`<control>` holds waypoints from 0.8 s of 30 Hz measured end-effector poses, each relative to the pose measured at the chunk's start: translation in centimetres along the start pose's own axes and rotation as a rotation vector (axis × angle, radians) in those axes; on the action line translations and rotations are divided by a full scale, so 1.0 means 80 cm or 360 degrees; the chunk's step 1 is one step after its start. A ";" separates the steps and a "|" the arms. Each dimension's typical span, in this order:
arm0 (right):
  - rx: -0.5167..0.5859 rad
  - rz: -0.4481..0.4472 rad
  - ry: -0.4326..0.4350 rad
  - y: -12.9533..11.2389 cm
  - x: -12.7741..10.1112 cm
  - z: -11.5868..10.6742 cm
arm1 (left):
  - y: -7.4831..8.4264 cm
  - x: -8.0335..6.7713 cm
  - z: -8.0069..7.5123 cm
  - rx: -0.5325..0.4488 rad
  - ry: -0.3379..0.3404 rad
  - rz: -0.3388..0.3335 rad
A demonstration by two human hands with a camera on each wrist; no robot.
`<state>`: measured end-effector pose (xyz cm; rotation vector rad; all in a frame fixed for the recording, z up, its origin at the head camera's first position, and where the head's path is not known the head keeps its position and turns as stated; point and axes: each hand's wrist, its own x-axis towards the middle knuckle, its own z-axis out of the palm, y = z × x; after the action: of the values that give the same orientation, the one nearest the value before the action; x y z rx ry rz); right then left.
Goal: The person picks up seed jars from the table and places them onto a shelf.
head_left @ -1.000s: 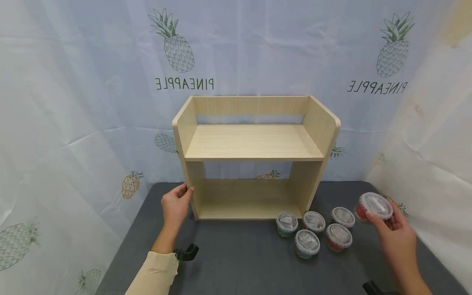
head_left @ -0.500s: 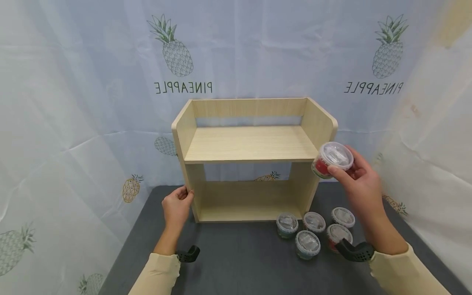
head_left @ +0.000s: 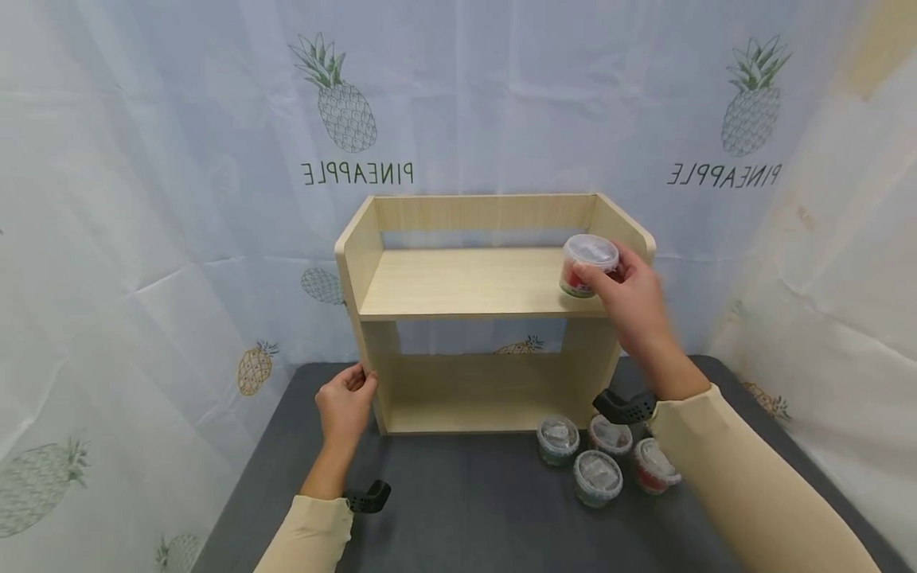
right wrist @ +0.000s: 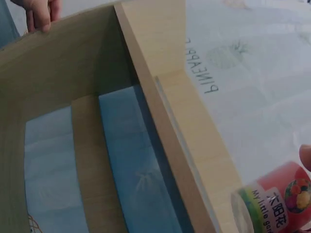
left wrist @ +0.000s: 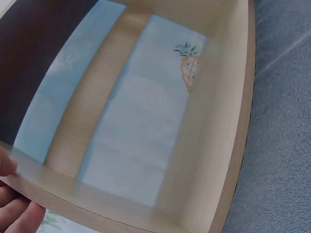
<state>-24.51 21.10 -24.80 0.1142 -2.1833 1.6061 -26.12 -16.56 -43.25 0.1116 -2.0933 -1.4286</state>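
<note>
A two-tier light wooden shelf [head_left: 458, 282] stands at the back of the dark table. My left hand [head_left: 344, 406] pinches the front edge of its left side panel [left wrist: 63, 206], thumb on one face and fingers on the other. My right hand [head_left: 634, 298] grips a clear lidded plastic cup [head_left: 589, 253] by its side, thumb in front. The cup is upright and overlaps the right part of the upper board in the head view. Its red and green label [right wrist: 277, 204], with "My little garden" printed on it, shows in the right wrist view.
Several similar lidded cups stand on the table [head_left: 466, 501] before the shelf's right side, among them a green-tinted one [head_left: 558, 440] and a red one [head_left: 655, 465]. My right sleeve [head_left: 745, 477] hides part of that group. A pineapple-print curtain [head_left: 501, 95] hangs behind.
My right hand has carried the cup from the table's right side up and leftward to the shelf's upper tier. The left hand keeps its hold on the panel.
</note>
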 end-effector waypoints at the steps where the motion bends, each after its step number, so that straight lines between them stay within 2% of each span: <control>1: -0.0016 0.0029 0.0005 0.003 0.005 0.003 | -0.001 0.000 0.000 -0.0002 0.0005 0.0001; 9: -0.0123 0.0147 0.0085 0.019 0.028 0.018 | 0.003 -0.002 0.005 0.0038 0.0067 0.0025; 24: -0.0140 0.0197 0.0181 0.020 0.029 0.023 | -0.002 -0.004 0.015 0.0104 0.0139 0.0087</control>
<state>-27.61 20.35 -25.76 -0.1372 -2.2061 1.5381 -26.52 -15.52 -43.86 0.1395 -2.0565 -1.3007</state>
